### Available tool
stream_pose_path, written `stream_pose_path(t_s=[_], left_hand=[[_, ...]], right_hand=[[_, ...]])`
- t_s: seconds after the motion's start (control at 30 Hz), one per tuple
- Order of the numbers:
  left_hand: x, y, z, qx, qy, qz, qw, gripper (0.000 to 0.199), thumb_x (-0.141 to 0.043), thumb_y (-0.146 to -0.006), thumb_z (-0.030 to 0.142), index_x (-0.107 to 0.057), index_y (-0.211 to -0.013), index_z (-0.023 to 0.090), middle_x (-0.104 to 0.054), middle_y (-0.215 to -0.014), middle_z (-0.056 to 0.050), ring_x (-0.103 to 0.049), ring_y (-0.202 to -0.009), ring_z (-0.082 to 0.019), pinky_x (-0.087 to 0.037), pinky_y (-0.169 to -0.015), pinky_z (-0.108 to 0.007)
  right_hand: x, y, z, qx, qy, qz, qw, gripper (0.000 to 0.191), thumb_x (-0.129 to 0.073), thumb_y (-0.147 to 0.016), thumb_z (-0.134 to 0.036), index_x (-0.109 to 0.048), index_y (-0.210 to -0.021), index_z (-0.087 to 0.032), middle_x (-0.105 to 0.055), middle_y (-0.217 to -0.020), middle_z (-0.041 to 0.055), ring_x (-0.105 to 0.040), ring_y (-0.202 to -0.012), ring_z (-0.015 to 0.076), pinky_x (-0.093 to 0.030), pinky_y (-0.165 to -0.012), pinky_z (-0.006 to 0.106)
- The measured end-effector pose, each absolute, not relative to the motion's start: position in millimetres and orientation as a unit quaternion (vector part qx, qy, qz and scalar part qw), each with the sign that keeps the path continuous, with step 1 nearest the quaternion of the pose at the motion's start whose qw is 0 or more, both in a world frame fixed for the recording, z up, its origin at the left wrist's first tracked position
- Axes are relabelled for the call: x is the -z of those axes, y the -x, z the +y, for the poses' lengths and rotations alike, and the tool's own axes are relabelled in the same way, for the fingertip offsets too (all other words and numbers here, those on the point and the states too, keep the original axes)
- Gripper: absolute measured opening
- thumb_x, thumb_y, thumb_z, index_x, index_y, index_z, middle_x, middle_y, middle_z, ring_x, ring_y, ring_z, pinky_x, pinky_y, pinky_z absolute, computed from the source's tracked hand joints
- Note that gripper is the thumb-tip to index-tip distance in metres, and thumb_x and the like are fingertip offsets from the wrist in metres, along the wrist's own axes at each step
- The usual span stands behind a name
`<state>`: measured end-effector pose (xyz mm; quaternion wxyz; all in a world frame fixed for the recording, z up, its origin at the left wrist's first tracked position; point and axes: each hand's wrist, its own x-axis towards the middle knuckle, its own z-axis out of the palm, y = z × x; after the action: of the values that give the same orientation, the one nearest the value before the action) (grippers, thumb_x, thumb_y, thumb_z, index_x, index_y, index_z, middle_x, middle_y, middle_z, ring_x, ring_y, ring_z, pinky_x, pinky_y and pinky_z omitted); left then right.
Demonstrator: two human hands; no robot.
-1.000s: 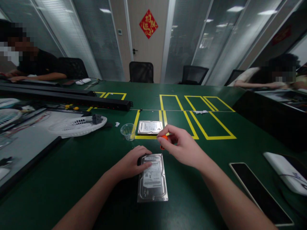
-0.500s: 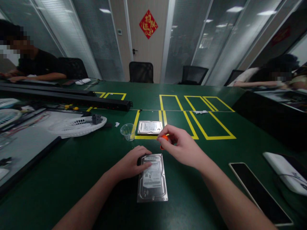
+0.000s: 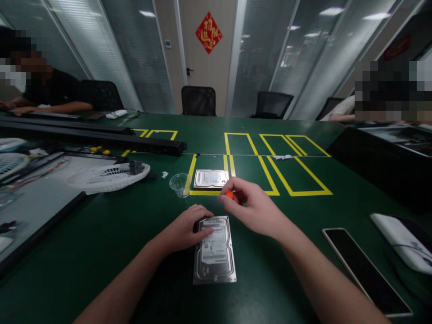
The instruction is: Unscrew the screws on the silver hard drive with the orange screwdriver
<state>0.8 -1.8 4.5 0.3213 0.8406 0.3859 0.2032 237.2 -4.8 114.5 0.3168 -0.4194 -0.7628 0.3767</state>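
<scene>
A silver hard drive with a white label lies on the green table in front of me. My left hand grips its far left part, thumb across the label and fingers at the far edge. Over the drive's far right corner, my right hand is closed around a small orange-handled screwdriver; its rounded orange end shows between thumb and fingers, and its tip is mostly hidden. Farther back, a second hard drive rests inside a yellow tape outline, partly behind my right hand. Left of it stands a clear plastic cup.
Right of my arm lie a phone and a white device with a cable. Rackets and long black bars occupy the left. Yellow tape outlines mark the table. One person sits at each far side.
My right hand has shifted very slightly left, and the orange handle has turned a little in its fingers. The left hand and the hard drive stay where they were.
</scene>
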Motion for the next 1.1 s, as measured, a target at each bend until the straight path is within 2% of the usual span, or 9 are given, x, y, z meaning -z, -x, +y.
stream_pose_path(t_s=[0.37, 0.67, 0.93, 1.1], left_hand=[[0.7, -0.7, -1.4, -0.218, -0.843, 0.384, 0.308, 0.038, -0.068, -0.094, 0.033, -0.062, -0.131, 0.025, -0.065, -0.124, -0.008, -0.060, -0.113, -0.027, -0.050, -0.100, -0.042], [-1.7, -0.2, -1.8, -0.211, -0.842, 0.388, 0.311, 0.030, -0.067, -0.095, 0.036, -0.065, -0.122, 0.024, -0.066, -0.123, -0.008, -0.061, -0.114, -0.027, -0.050, -0.100, -0.041], [-2.7, -0.4, -2.0, -0.206, -0.843, 0.386, 0.312, 0.035, -0.066, -0.095, 0.035, -0.064, -0.128, 0.024, -0.065, -0.124, -0.008, -0.060, -0.115, -0.026, -0.050, -0.101, -0.042], [-6.0, -0.7, -3.0, -0.206, -0.841, 0.386, 0.318, 0.032, -0.066, -0.095, 0.034, -0.064, -0.126, 0.024, -0.065, -0.120, -0.008, -0.060, -0.113, -0.025, -0.051, -0.099, -0.041]], right_hand=[[-108.3, -226.3, -10.0, -0.380, 0.396, -0.785, 0.288, 0.009, -0.061, -0.096, -0.030, -0.062, -0.094, -0.021, -0.055, -0.074, -0.0036, -0.048, -0.063, 0.0112, -0.036, -0.056, 0.026], [-109.7, -230.2, -8.6, -0.380, 0.395, -0.780, 0.304, 0.011, -0.061, -0.095, -0.029, -0.063, -0.090, -0.020, -0.053, -0.069, -0.0045, -0.046, -0.060, 0.0106, -0.035, -0.055, 0.025], [-107.3, -231.2, -6.7, -0.369, 0.405, -0.768, 0.332, 0.013, -0.063, -0.094, -0.029, -0.062, -0.086, -0.019, -0.066, -0.083, 0.0008, -0.050, -0.062, 0.0106, -0.037, -0.056, 0.026], [-108.8, -232.3, -6.9, -0.358, 0.410, -0.767, 0.341, 0.006, -0.061, -0.093, -0.023, -0.066, -0.093, -0.020, -0.058, -0.072, -0.0026, -0.047, -0.058, 0.0107, -0.036, -0.054, 0.025]])
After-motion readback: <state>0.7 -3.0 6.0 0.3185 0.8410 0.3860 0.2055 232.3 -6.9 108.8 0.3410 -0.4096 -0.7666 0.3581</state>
